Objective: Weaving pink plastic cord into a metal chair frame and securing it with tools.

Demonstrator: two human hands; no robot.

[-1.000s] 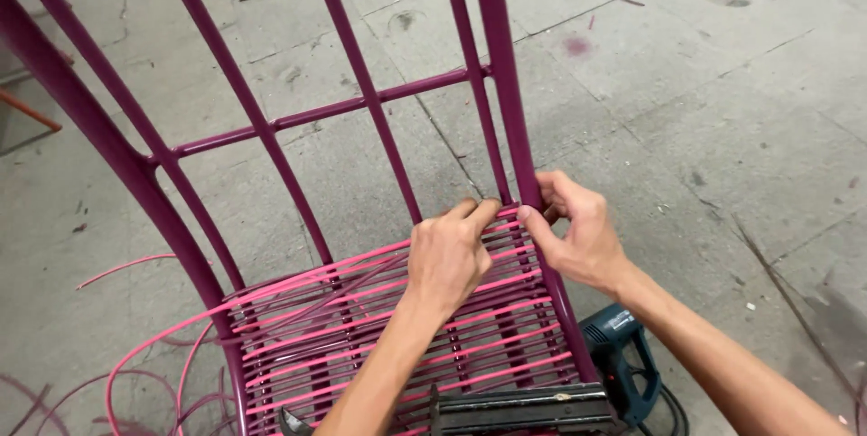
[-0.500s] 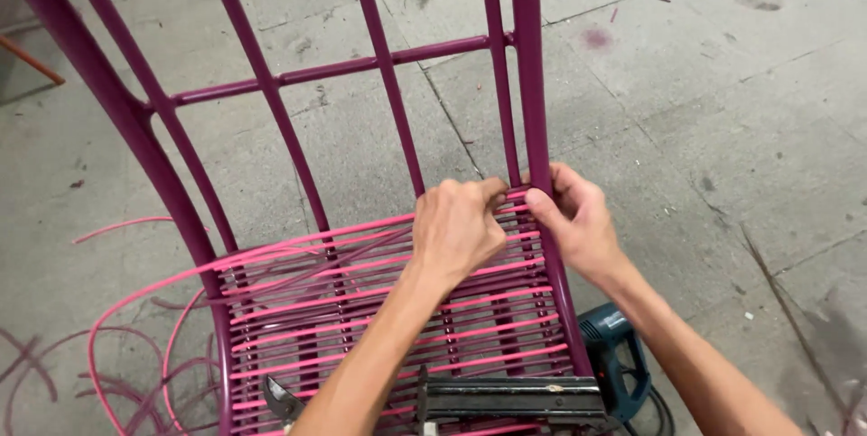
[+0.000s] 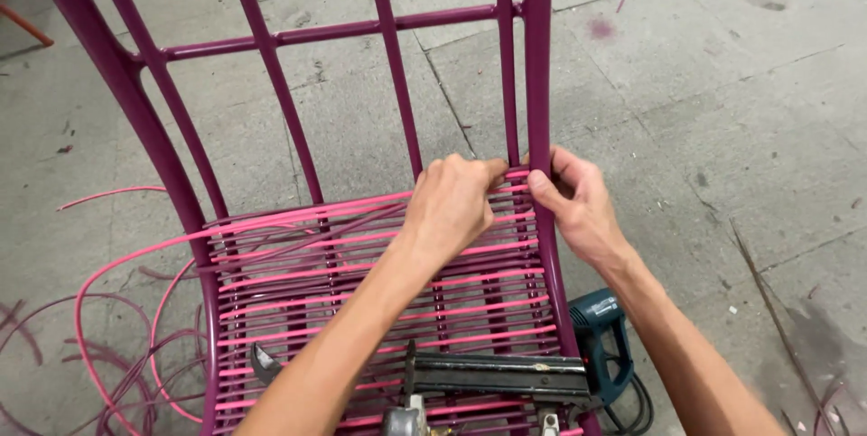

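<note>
Both hands shifted up-frame along the frame (image 3: 538,66): left hand (image 3: 452,206) pinching pink cord (image 3: 298,219), right hand (image 3: 578,206) clamped round the rail.

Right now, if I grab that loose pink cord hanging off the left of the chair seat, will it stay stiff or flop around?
Probably springy rather than limp: the pink cord holds a smooth open loop above the floor instead of collapsing. It likely weighs little, being thin. It looks smooth and glossy, so it may slip through the fingers where the left hand and right hand pull it at the chair frame.

Even soft daylight, sharp focus
</note>
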